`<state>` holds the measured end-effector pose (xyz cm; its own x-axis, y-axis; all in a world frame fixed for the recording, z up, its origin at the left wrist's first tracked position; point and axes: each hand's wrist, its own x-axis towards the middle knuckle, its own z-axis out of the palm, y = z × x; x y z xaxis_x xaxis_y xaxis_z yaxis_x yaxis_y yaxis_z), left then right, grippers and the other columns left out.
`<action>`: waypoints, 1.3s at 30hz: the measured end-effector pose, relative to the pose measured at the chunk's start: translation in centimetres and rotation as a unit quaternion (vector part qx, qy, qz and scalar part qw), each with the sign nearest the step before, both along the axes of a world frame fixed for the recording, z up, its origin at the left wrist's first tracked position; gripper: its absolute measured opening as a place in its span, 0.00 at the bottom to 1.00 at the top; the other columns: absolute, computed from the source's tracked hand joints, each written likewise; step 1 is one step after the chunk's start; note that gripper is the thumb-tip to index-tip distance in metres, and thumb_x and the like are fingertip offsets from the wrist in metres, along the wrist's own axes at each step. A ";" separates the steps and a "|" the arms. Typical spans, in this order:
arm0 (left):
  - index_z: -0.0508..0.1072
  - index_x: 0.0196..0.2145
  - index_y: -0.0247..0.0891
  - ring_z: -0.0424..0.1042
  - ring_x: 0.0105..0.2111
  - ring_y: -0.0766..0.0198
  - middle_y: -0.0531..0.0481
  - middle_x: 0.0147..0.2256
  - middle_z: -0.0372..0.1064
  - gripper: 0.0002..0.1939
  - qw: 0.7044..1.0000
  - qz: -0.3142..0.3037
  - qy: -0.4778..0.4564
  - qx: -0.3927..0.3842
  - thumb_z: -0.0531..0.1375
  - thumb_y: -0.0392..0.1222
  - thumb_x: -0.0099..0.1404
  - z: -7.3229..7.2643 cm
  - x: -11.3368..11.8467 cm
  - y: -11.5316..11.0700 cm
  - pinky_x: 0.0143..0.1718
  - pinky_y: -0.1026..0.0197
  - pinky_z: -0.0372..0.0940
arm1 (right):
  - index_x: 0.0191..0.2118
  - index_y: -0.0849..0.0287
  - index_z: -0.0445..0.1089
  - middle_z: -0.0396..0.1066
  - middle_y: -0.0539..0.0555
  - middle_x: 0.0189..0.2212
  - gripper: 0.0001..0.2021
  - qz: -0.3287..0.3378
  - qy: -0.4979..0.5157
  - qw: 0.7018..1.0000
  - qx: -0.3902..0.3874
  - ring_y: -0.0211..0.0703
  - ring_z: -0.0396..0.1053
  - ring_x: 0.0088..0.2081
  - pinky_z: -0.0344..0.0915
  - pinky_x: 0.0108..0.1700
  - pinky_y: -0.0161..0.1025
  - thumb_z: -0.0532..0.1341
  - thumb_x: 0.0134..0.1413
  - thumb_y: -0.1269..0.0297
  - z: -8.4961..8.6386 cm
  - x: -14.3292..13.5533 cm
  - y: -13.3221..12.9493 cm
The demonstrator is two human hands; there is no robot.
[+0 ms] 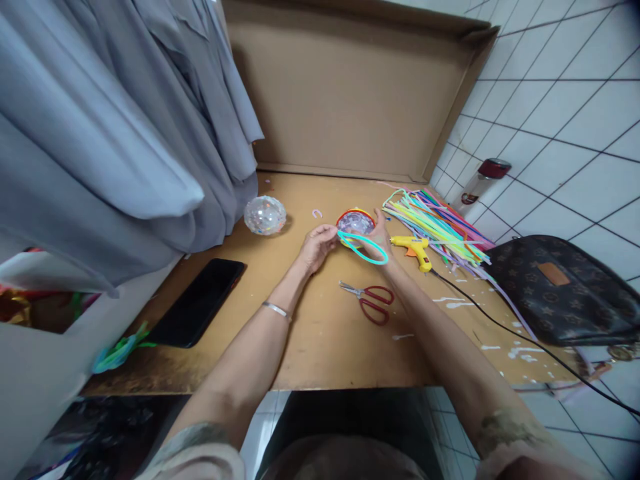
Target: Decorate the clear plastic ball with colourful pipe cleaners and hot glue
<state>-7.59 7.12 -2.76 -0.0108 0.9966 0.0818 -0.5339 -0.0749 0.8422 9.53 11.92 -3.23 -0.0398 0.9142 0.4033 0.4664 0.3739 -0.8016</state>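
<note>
A turquoise pipe-cleaner loop (374,257) reaches from the fingertips of my left hand (320,245) across to my right wrist. The fingers of my left hand are pinched on its end. My right hand (379,233) is curled at the right side of a clear faceted bowl (356,220) with a red and yellow rim, and holds it. Red-handled scissors (374,303) lie just below. A yellow glue gun (413,250) rests right of my right hand. Left of the hands sits a clear faceted ball (265,215), and a small pink curved piece (317,213) lies between it and the bowl.
Colourful pipe cleaners (435,220) are heaped at the back right, near a dark patterned bag (565,290). A black phone (200,300) lies at the left. The glue gun's black cord (495,320) crosses the right side. Cardboard (340,93) stands behind; a grey curtain (125,113) hangs left.
</note>
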 end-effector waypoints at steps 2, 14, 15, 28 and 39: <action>0.72 0.24 0.39 0.71 0.36 0.66 0.50 0.36 0.75 0.14 0.998 0.055 0.014 0.017 0.73 0.44 0.46 0.0 0.0 0.3 0.36 0.64 0.65 | 0.64 0.58 0.60 0.66 0.67 0.62 0.51 -0.016 0.018 1.000 -0.011 0.68 0.64 0.64 0.61 0.66 0.62 0.74 0.35 0.41 0.0 0.2 -1.9; 0.76 0.24 0.40 0.65 0.63 0.49 0.44 0.55 0.73 0.14 0.987 0.016 0.130 0.093 0.73 0.50 0.48 -1.4 1.6 -0.6 0.63 0.51 0.57 | 0.64 0.57 0.62 0.68 0.66 0.61 0.45 -0.036 0.030 0.999 0.013 0.63 0.67 0.62 0.63 0.64 0.59 0.71 0.42 0.40 -2.1 2.1 -4.2; 0.76 0.24 0.40 0.65 0.63 0.49 0.44 0.55 0.73 0.14 0.987 0.011 0.134 0.091 0.73 0.50 0.48 -1.4 1.7 -0.7 0.62 0.51 0.58 | 0.64 0.57 0.62 0.68 0.66 0.61 0.46 -0.025 0.028 0.999 0.015 0.63 0.66 0.62 0.62 0.65 0.59 0.71 0.42 0.40 -2.1 2.1 -4.2; 0.74 0.20 0.38 0.69 0.36 0.65 0.52 0.30 0.69 0.10 0.981 0.118 0.136 0.077 0.71 0.41 0.47 -1.2 0.5 -1.3 0.41 0.62 0.65 | 0.63 0.54 0.65 0.69 0.62 0.60 0.43 0.012 0.079 0.997 -0.020 0.63 0.66 0.62 0.62 0.65 0.62 0.73 0.41 0.45 -2.8 3.1 -2.9; 0.70 0.22 0.35 0.64 0.16 0.72 0.54 0.18 0.68 0.09 0.962 0.095 0.228 -0.114 0.67 0.40 0.50 -0.2 0.8 -4.7 0.17 0.68 0.57 | 0.55 0.56 0.70 0.74 0.60 0.51 0.33 0.018 0.229 0.972 -0.048 0.58 0.71 0.55 0.68 0.60 0.61 0.71 0.42 0.48 -1.5 3.4 -3.7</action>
<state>-6.83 2.43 -2.98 -0.2092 0.9729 -0.0986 -0.0993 0.0791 0.9919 12.97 8.20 -4.68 0.0920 0.9495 0.2999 0.0399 0.2974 -0.9539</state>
